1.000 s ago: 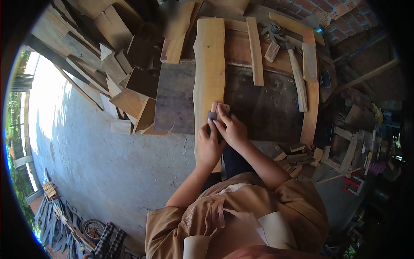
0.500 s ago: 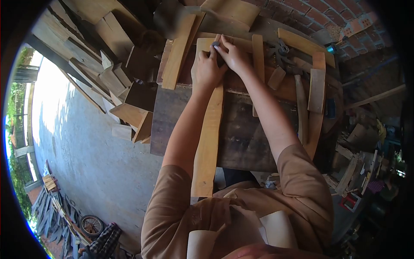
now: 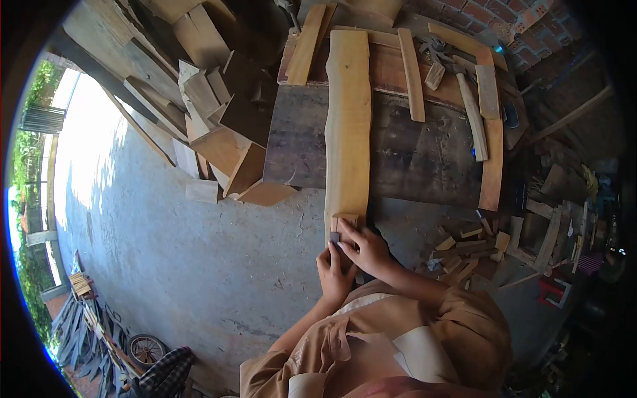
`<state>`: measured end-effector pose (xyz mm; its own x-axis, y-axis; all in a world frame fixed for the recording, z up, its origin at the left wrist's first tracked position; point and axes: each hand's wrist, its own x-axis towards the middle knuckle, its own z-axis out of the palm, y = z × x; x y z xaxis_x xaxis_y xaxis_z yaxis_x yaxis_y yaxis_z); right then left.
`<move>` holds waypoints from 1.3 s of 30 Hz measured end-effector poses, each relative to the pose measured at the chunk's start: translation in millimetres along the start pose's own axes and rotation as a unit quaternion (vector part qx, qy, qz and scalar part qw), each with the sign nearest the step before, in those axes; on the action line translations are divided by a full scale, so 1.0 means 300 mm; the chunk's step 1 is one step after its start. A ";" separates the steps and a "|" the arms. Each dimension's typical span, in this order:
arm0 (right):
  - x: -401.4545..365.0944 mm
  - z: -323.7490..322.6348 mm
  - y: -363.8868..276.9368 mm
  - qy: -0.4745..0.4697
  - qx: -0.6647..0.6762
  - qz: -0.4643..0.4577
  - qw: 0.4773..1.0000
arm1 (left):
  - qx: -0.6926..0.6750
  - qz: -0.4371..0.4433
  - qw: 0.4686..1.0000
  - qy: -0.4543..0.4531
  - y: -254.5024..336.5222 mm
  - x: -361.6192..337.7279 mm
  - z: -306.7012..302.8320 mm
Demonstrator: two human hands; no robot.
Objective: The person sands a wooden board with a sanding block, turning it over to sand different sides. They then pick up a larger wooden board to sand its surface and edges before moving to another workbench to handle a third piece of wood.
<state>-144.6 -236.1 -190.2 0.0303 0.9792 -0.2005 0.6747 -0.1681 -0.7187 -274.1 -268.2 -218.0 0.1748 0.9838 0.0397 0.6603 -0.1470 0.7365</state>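
Note:
A long pale yellow board (image 3: 350, 119) with a wavy left edge runs lengthwise across the bench and juts past its near side toward my body. On the board's near end sits a small brown wooden block (image 3: 346, 221) with a dark grey piece at its left. My left hand (image 3: 336, 275) grips the block's near side, thumb and fingers bent around it by the grey piece. Fingers of my right hand (image 3: 369, 252) press over the block's right side and top. The underside of the block is hidden.
The dark workbench (image 3: 424, 159) carries narrow wood strips (image 3: 411, 73), a hammer-like tool with a pale handle (image 3: 472, 116) and a curved board (image 3: 491, 166). Stacked offcuts (image 3: 206, 93) lean at the left. Wood scraps (image 3: 468, 249) lie on the floor at right.
Both hands have drawn the small block along the board from its far end back to its near end, close to my body. My view has shifted too.

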 end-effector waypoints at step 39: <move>0.148 0.047 -0.023 0.093 0.100 -0.014 0.991 | 0.011 0.006 0.999 -0.038 -0.026 0.179 -0.087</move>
<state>-158.3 -193.1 -203.3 0.1623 0.9846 -0.0655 0.5186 -0.1416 -0.8432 -288.9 -211.7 -203.9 0.2364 0.9717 -0.0040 0.6740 -0.1610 0.7209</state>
